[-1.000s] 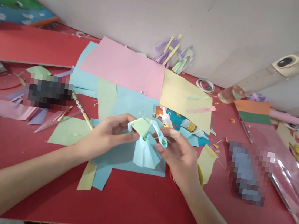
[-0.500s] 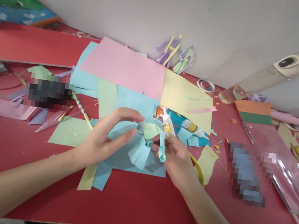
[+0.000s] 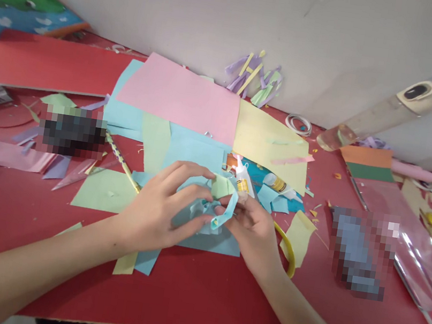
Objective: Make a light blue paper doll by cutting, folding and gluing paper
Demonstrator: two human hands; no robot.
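Observation:
A small paper figure, with a green top part (image 3: 221,186) and a light blue strip (image 3: 228,213) curling down in front, is between my hands over blue paper sheets. My right hand (image 3: 257,225) pinches it from the right side. From the left, my left hand (image 3: 171,204) curves round it, with thumb and fingertips at its blue lower part and green top. The fingers partly hide the flared blue piece. Behind the figure lies a white glue bottle (image 3: 243,179) with a yellow label.
Pink (image 3: 181,94) and yellow (image 3: 271,143) sheets lie at the back. Two paper figures (image 3: 253,78) lean on the wall. A second glue bottle (image 3: 279,185), a clear bottle (image 3: 381,116), a patterned pencil (image 3: 121,161), a yellow ring (image 3: 288,246) and blurred-out objects surround the hands.
My left hand has moved right and closed in on the paper figure. The blue strip has swung to the left, and its curled end is now near my left thumb.

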